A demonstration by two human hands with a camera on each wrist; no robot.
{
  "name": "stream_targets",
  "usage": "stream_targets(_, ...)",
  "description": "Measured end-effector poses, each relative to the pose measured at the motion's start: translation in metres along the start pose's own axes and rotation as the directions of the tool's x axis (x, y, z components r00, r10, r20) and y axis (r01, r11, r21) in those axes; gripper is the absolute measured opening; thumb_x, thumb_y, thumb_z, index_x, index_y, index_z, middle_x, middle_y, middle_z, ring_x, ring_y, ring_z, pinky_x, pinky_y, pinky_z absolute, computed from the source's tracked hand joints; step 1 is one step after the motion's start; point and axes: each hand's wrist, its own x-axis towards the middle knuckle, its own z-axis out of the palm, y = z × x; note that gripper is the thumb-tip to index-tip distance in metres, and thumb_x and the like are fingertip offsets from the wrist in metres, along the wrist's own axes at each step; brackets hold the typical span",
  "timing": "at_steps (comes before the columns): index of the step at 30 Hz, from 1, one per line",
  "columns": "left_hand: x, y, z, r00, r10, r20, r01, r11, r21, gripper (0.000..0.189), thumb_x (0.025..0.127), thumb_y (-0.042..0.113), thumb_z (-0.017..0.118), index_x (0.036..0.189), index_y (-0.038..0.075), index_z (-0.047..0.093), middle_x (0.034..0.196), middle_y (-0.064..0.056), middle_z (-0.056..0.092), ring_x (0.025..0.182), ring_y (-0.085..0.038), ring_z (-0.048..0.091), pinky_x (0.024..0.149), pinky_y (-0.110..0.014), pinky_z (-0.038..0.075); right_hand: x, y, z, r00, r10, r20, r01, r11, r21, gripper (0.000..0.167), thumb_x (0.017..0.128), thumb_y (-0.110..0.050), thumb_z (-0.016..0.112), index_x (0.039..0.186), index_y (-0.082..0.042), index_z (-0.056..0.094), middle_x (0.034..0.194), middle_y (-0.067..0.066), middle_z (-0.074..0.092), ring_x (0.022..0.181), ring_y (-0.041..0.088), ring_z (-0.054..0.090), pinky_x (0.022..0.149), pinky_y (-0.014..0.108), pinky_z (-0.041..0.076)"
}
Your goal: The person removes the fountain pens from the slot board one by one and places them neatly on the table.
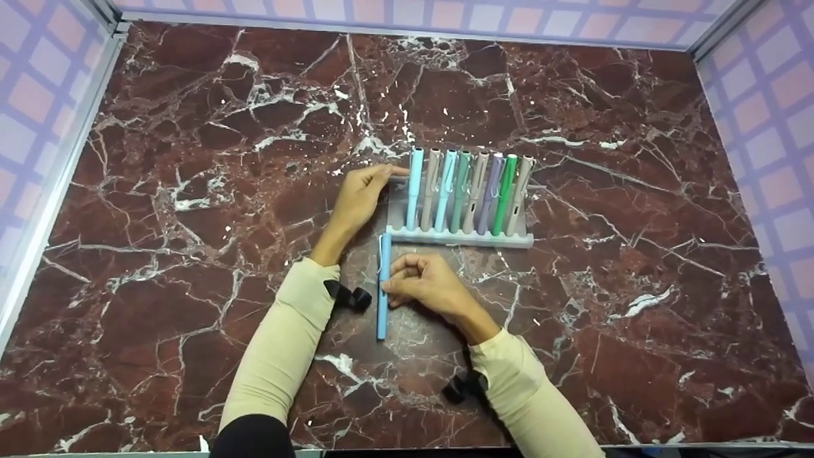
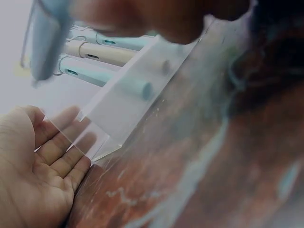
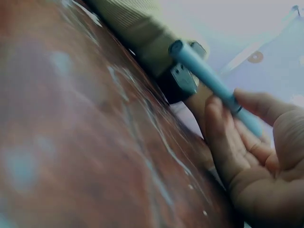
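Observation:
My right hand [image 1: 427,283] pinches a blue pen [image 1: 383,305] between thumb and fingers, just in front of the stand's left front corner. The right wrist view also shows this pen [image 3: 209,78] in the fingers. My left hand [image 1: 361,197] is at the left edge of a clear pen stand [image 1: 461,240]. In the left wrist view, the left hand's fingers [image 2: 61,147] lie fairly straight behind the see-through side panel. Several capped pens lean side by side in the stand: light blue [image 1: 414,191], taupe, teal [image 1: 459,197], purple [image 1: 489,197], green [image 1: 503,200] and beige [image 1: 518,197].
The stand is on a dark red marbled tabletop [image 1: 191,254]. Checked panels [image 1: 413,13] border the table at the back and both sides. Black straps [image 1: 348,296] circle both wrists over pale sleeves.

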Motion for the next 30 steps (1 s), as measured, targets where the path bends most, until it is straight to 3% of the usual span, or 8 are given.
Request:
stream_targets(5, 0.002, 0.001, 0.001, 1.0, 0.024, 0.006, -0.024, 0.999, 0.03, 0.031, 0.107, 0.015, 0.046, 0.113, -0.002, 0.071, 0.112, -0.019, 0.073, 0.103, -0.029, 0.07, 0.098, -0.032, 0.054, -0.003, -0.002, 0.005, 0.995, 0.063, -0.08, -0.068, 0.996, -0.06, 0.013, 0.086, 0.003, 0.073, 0.095, 0.007, 0.065, 0.079, 0.009, 0.072, 0.064, 0.017, 0.07, 0.065, 0.033, 0.063)
stream_targets(16, 0.001, 0.001, 0.0, 1.0, 0.009, 0.004, -0.009, 0.999, 0.039, 0.031, 0.107, 0.017, 0.046, 0.113, 0.0, 0.072, 0.112, -0.016, 0.074, 0.103, -0.026, 0.07, 0.096, -0.031, 0.055, -0.004, -0.006, 0.011, 0.98, 0.125, -0.153, -0.152, 0.973, -0.176, 0.015, 0.087, -0.002, 0.075, 0.095, 0.006, 0.066, 0.079, 0.015, 0.072, 0.059, 0.015, 0.068, 0.062, 0.032, 0.063)
stream_targets(25, 0.0, 0.0, 0.0, 1.0, 0.014, 0.002, -0.014, 0.999, 0.044, 0.031, 0.107, 0.017, 0.046, 0.113, 0.0, 0.072, 0.111, -0.015, 0.074, 0.103, -0.027, 0.07, 0.097, -0.031, 0.055, -0.005, -0.003, 0.018, 0.972, 0.104, -0.213, -0.157, 0.955, -0.25, 0.013, 0.086, -0.004, 0.076, 0.092, 0.002, 0.066, 0.079, 0.013, 0.072, 0.059, 0.016, 0.069, 0.06, 0.032, 0.063)
stream_targets(30, -0.001, -0.001, 0.0, 1.0, 0.023, -0.005, -0.023, 0.999, 0.046, 0.031, 0.107, 0.016, 0.046, 0.112, -0.001, 0.072, 0.111, -0.015, 0.074, 0.102, -0.027, 0.07, 0.096, -0.031, 0.055, -0.007, -0.002, 0.022, 0.969, 0.043, -0.243, -0.122, 0.94, -0.318, 0.012, 0.087, -0.006, 0.076, 0.089, 0.001, 0.067, 0.074, 0.011, 0.071, 0.056, 0.017, 0.069, 0.056, 0.033, 0.062)
